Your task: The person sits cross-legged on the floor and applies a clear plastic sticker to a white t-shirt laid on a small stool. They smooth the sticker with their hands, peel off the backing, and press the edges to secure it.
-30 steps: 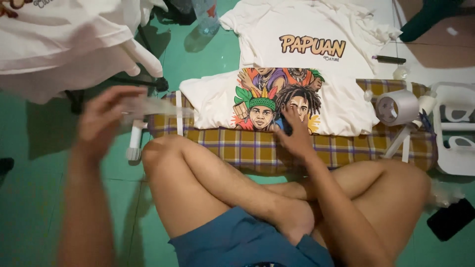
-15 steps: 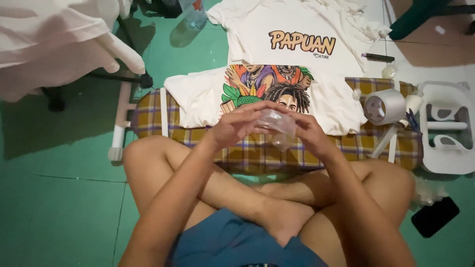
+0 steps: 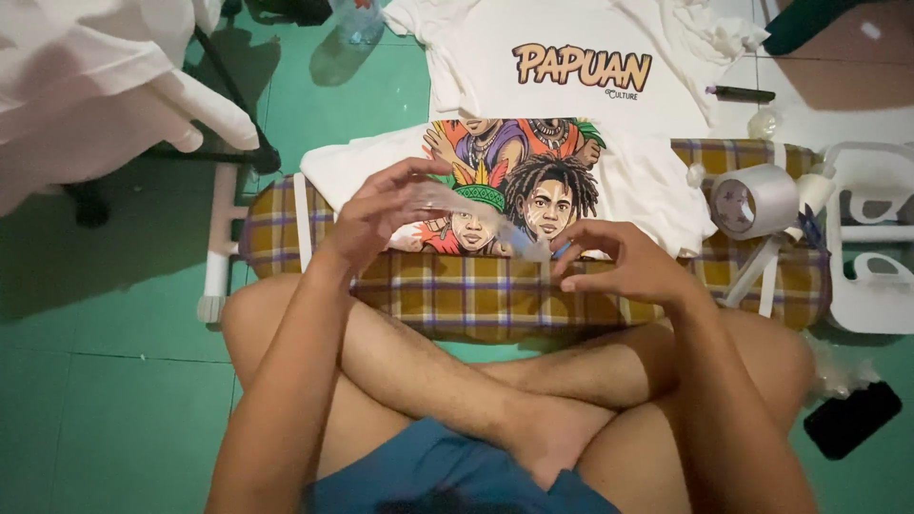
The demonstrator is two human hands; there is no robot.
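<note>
I sit cross-legged on a green floor in front of a low ironing board [image 3: 495, 295] with a yellow plaid cover. A white T-shirt [image 3: 628, 190] with a colourful print of faces lies folded on the board. My left hand [image 3: 376, 214] and my right hand [image 3: 619, 262] together hold a clear plastic bag [image 3: 476, 214], stretched between them just above the shirt's near edge. The left hand pinches its upper left end, the right hand its lower right end.
A second white T-shirt [image 3: 571, 57] with coloured lettering lies on the floor beyond the board. A roll of clear tape [image 3: 752, 200] sits on the board's right end. White cloth [image 3: 86, 86] hangs at the upper left. A white plastic frame [image 3: 871, 276] and a black phone [image 3: 852, 419] lie at right.
A second ago my left hand was out to the left bringing the bag in and my right hand lay on the shirt. Both hands now hold the bag and have spread it apart.
</note>
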